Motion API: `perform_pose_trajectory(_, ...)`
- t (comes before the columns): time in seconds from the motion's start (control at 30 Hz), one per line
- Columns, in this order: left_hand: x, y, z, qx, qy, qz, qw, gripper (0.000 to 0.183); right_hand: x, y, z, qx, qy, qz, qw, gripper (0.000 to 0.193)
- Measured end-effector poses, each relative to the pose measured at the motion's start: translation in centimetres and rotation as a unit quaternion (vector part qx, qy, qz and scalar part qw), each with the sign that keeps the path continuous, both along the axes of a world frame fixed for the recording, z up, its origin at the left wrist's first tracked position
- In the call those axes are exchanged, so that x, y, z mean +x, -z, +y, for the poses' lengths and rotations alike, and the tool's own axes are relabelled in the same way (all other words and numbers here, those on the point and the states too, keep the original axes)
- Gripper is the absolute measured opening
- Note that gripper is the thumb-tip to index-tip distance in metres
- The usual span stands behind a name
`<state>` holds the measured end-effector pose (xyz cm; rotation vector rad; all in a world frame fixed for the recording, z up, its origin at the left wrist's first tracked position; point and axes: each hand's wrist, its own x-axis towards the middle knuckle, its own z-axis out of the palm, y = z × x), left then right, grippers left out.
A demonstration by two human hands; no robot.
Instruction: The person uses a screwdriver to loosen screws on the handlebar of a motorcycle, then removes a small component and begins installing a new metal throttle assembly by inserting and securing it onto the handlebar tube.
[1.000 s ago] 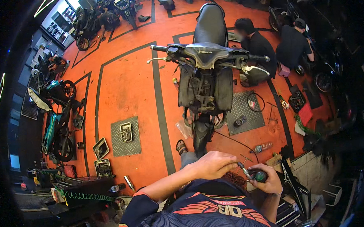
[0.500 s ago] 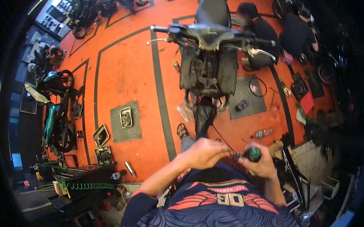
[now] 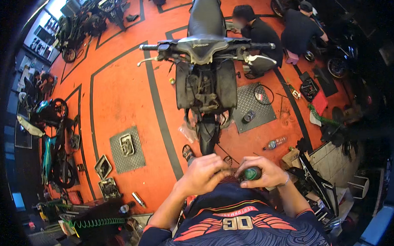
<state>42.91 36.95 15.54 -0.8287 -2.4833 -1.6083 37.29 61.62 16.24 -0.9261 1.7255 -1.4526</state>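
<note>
My left hand (image 3: pixel 204 173) is held in front of my body with its fingers bent together, close to the fingertips of my right hand (image 3: pixel 269 172). What it pinches, if anything, is hidden. My right hand wraps around a dark object with a rounded green end (image 3: pixel 252 173), which points up toward me; its kind cannot be made out. A thin dark cable (image 3: pixel 223 149) runs from beside the front wheel toward my hands. Ahead stands a scooter (image 3: pixel 202 50) with its front panels off and its inner parts bare, handlebar facing me.
Two people in dark clothes crouch at the far right, one person (image 3: pixel 263 36) beside the scooter. A metal floor plate (image 3: pixel 254 114) bears a looped cable; another plate (image 3: pixel 137 158) holds a tray. A plastic bottle (image 3: pixel 275 143) lies at right. A teal motorbike (image 3: pixel 49 151) stands left.
My hands have come closer together, lower and left in the view. The cable stretched between them and the scooter shows less now. The whole view has shifted, so the scooter appears further left.
</note>
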Motion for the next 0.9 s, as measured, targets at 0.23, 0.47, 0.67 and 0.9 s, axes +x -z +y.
perform_pose_trajectory(0.23,0.1,0.2,0.9,-0.006,-0.013,0.015,1.0,0.013,1.8,1.2,-0.1,0.057,0.067,-0.05,0.995,0.019)
perform_pose_trajectory(0.47,-1.1,0.5,1.6,0.004,-0.087,0.043,0.995,0.01,3.3,0.2,0.7,0.024,0.201,-0.073,0.977,0.021)
perform_pose_trajectory(0.67,-2.3,1.0,0.8,-0.008,-0.095,0.019,0.995,0.01,4.0,0.1,0.0,0.055,0.258,-0.093,0.96,0.016)
perform_pose_trajectory(0.9,-4.7,1.6,-2.3,0.023,-0.045,-0.037,0.998,0.011,4.0,-0.5,-4.3,0.092,0.39,-0.022,0.916,0.01)
